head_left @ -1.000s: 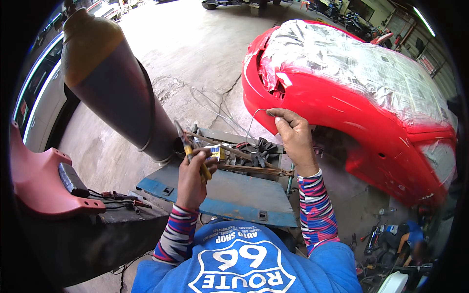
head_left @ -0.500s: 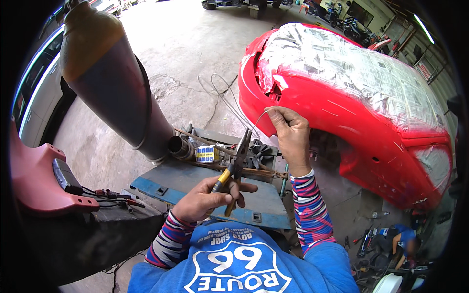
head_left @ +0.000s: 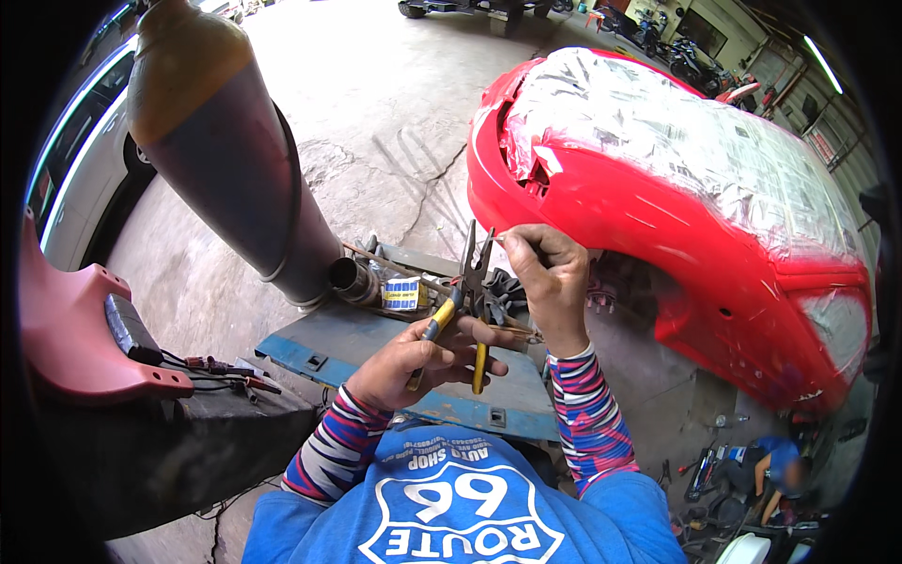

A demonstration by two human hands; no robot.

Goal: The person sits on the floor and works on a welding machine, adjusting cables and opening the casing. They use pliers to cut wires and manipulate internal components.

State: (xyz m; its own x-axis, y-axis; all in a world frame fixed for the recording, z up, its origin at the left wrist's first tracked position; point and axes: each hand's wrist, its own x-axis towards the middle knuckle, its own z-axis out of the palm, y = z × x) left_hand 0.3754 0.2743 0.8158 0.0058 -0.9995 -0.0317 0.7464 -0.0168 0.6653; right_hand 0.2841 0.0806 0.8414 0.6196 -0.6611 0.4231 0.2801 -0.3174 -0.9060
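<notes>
My left hand (head_left: 406,362) is closed round long-nose pliers (head_left: 477,274) with yellow and black handles. The handles are spread and the jaws stand apart, pointing away from me. Close to the jaw tips, my right hand (head_left: 548,282) pinches the end of a thin wire (head_left: 500,239) between thumb and forefinger. Beyond the pliers a looped length of wire, smeared by motion, shows against the concrete floor. Whether the jaws touch the wire end I cannot tell.
A blue metal panel (head_left: 324,350) lies below my hands, with a small yellow-and-blue box (head_left: 401,293) beyond it. A tall gas cylinder (head_left: 225,160) stands left. A red car body (head_left: 601,202) covered with paper stands right. At lower right a person (head_left: 775,467) crouches among tools.
The pliers' jaws and handles have opened wider. My right hand has come slightly down, toward the jaw tips. The wire loop has swung left and is blurred.
</notes>
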